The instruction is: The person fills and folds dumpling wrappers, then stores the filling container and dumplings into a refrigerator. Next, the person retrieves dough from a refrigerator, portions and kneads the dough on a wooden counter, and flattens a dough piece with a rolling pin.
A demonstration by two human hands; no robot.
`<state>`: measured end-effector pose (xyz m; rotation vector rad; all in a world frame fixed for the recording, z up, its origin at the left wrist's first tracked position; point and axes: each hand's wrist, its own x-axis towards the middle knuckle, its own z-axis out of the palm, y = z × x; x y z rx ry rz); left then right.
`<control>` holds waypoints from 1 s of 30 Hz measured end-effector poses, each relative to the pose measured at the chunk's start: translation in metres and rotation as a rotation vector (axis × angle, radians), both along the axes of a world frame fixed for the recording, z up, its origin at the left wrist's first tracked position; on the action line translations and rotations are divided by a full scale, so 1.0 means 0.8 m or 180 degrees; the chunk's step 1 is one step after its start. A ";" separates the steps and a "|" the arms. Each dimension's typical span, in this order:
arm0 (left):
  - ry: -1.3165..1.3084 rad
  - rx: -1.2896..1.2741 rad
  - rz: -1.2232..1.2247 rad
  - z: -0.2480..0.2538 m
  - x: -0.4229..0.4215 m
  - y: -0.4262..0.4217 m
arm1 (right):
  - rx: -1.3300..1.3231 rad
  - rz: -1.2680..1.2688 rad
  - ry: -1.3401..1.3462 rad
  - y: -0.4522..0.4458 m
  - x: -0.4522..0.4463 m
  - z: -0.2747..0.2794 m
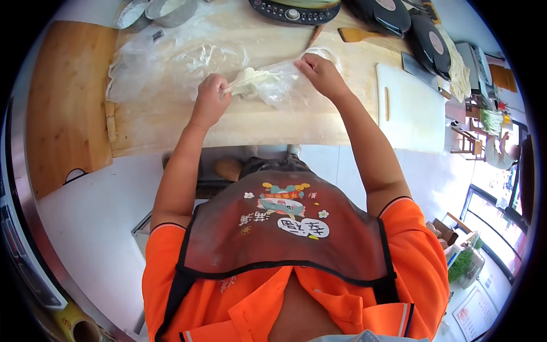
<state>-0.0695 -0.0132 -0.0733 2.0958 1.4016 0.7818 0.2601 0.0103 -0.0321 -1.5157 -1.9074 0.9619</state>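
Observation:
White dough (249,82) lies in a clear plastic bag (279,85) over the wooden work surface. My left hand (213,100) is closed on a stretched end of the dough at the left. At the right, my right hand (322,74) pinches the edge of the bag, its fingers closed. The bag spans the gap between my two hands. Another clear plastic sheet (134,71) lies crumpled on the board to the left.
Metal bowls (171,11) stand at the back left. A round appliance (293,12), wooden spatula (356,35) and black appliances (430,47) are along the back. A white cutting board (413,114) lies right. Beyond it sits a person (499,153).

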 end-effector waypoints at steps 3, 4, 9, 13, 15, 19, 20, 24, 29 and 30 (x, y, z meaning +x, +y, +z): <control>0.0257 -0.0197 -0.0296 0.004 -0.003 -0.003 | -0.0087 0.0225 0.0483 -0.015 -0.010 0.011; -0.0028 -0.0331 -0.0011 0.015 0.002 -0.003 | -0.0326 0.0267 0.0840 -0.020 -0.016 0.012; -0.0115 0.0485 -0.0285 0.037 0.068 -0.004 | -0.0968 0.0348 0.1138 -0.030 -0.041 0.027; 0.0000 -0.0160 -0.0385 0.023 0.073 -0.013 | -0.0267 0.0523 0.0395 -0.025 -0.020 0.029; 0.0062 -0.0063 -0.0370 0.016 0.058 -0.018 | 0.0115 0.0566 0.0052 -0.029 0.007 0.030; 0.0182 -0.0013 -0.0443 -0.012 0.019 -0.042 | -0.0036 0.0243 -0.0637 -0.048 0.068 0.011; 0.0250 -0.0113 -0.0470 -0.016 0.016 -0.050 | -0.0117 0.0256 -0.0620 -0.054 0.083 -0.006; 0.0199 0.0504 -0.0308 0.012 0.038 -0.050 | 0.0488 0.0446 -0.1748 -0.053 0.074 0.009; 0.0232 0.0268 0.0008 0.004 0.093 -0.024 | -0.0759 -0.0115 0.0042 -0.027 0.017 0.027; 0.0335 -0.0023 -0.0081 -0.008 0.097 -0.020 | -0.0844 -0.0092 0.0013 -0.018 0.016 0.029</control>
